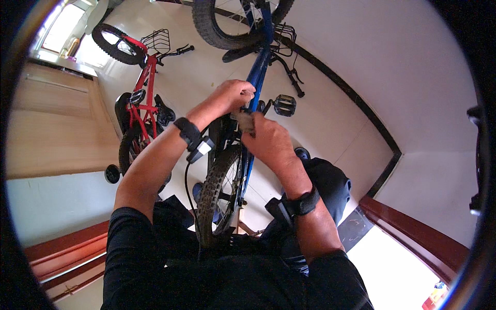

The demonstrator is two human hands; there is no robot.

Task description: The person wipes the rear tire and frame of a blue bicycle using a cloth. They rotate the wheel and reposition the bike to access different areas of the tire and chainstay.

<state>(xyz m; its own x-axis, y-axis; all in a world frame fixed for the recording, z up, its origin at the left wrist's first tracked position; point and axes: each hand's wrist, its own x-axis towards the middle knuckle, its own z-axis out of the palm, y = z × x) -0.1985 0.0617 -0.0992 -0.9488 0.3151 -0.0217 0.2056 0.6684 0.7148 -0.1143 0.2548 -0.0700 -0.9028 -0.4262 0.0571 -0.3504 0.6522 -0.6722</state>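
Note:
A blue bicycle (260, 68) stands upside down before me, its handlebar (291, 75) at the floor and its near wheel (217, 193) towards my body. My left hand (232, 95) is against the blue frame with its fingers curled; whether they grip anything is hidden. Just below it, my right hand (271, 139) is closed on a brownish-grey piece (244, 121), blurred, perhaps a rag or a brush. That piece is by the frame near the crank. A black pedal (285, 105) sticks out to the right.
A red bicycle (147, 81) with a black wire basket (157, 40) is upside down at left, beside a wooden cabinet (58, 124). White wall with dark skirting (348, 87) curves along the right. A dark red door frame (414, 236) is at lower right.

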